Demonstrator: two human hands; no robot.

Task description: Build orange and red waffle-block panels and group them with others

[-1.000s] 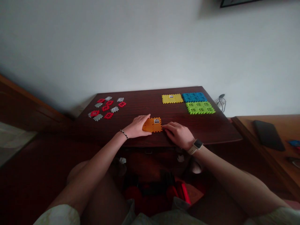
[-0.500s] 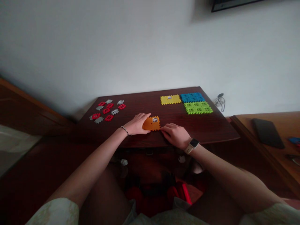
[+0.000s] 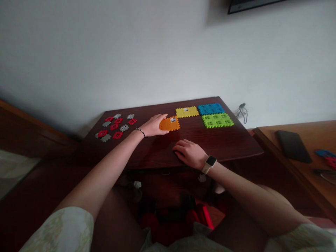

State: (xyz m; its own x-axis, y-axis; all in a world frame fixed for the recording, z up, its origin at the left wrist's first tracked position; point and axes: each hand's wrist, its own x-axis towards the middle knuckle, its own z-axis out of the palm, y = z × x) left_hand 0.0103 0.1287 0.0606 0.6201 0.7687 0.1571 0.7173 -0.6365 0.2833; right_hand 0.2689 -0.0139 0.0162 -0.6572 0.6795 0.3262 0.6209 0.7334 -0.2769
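Observation:
My left hand [image 3: 155, 126] reaches across the dark wooden table [image 3: 231, 143] and grips the left side of an orange toothed panel [image 3: 171, 123] with a small white window in it. The panel lies flat, just in front of and to the left of a yellow panel [image 3: 187, 111]. Beside the yellow one lie a blue panel [image 3: 210, 109] and a green panel [image 3: 217, 120], edges touching. My right hand [image 3: 189, 152], with a watch on the wrist, rests palm down near the table's front edge, fingers loosely curled, holding nothing.
Several small red and grey toothed pieces [image 3: 115, 126] are scattered at the table's far left. A second, lighter wooden surface [image 3: 301, 164] at the right carries a dark flat object [image 3: 291, 141]. A cable [image 3: 240, 111] hangs by the wall.
My left hand has slid the orange panel away from me toward the yellow panel. My right hand has let go of it and stayed near the front edge.

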